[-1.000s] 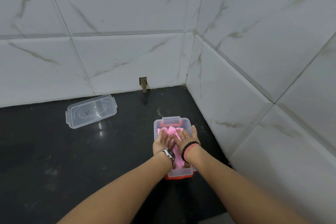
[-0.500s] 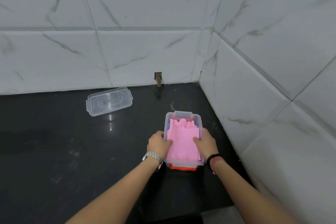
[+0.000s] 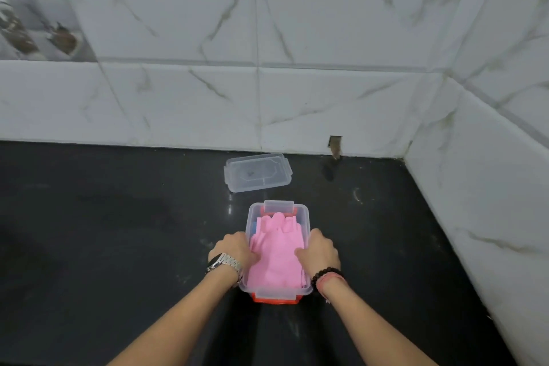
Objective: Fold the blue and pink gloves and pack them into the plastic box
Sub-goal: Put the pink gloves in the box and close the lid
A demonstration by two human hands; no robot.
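Observation:
A clear plastic box (image 3: 306,218) with red clips stands on the black counter. Folded pink gloves (image 3: 274,258) fill its top, and a sliver of a blue glove (image 3: 254,227) shows at the left wall under them. My left hand (image 3: 233,249) grips the box's left rim, thumb pressing the pink gloves inside. My right hand (image 3: 319,251) grips the right rim, its thumb also on the pink gloves.
The box's clear lid (image 3: 257,172) lies upside on the black counter (image 3: 118,232) just behind the box. White marble-tiled walls (image 3: 326,104) close the back and right side, meeting in a corner at the back right.
My hands came off the top of the pink gloves and moved to the box's two side rims. The view has swung left, so the lid now sits behind the box.

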